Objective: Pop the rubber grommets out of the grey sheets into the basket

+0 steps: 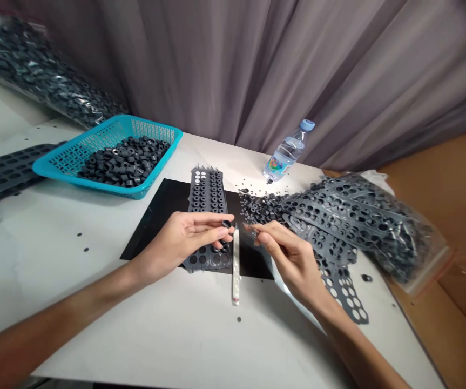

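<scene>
My left hand pinches a small black rubber ring between thumb and fingers, above a grey moulded rubber sheet. That sheet carries rows of similar rings, with several open holes at its far left corner. My right hand is closed in a pinch just to the right; something thin and small seems to be at its fingertips, but I cannot make it out. Between the hands lies a slim tool with a white wrapped handle and a dark tip. Under the sheet is a black mat.
A blue basket of black rings stands at the left, beside another sheet and a large filled bag. Loose rings and scraps, punched sheets, a filled clear bag and a water bottle occupy the right.
</scene>
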The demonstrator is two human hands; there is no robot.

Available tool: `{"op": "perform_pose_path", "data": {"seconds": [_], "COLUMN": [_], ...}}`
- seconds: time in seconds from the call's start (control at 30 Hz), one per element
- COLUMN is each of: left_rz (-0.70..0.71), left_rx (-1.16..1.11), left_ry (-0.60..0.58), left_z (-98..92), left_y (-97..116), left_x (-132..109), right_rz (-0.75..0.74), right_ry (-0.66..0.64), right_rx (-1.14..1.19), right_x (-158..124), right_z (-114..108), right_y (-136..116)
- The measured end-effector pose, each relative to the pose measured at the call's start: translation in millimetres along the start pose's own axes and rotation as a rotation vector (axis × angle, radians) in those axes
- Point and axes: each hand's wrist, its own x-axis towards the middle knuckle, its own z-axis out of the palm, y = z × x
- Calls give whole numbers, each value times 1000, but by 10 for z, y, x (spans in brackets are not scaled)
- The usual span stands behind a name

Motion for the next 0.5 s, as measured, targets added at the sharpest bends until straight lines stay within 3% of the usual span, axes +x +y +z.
{"op": "perform_pose_path", "data": {"seconds": [0.3,0.5], "left_rz": [78,262], "left_rx": [19,136], "left_ry": [-3,34], "left_z": [92,107], "left_y": [-84,-105], "left_x": [-59,-93], "right_rz": [-25,-44], "right_ry": [1,21], "right_rx": [-6,7], "right_x": [-44,-81], "right_z": [64,56], "right_y": [-26,-75]}}
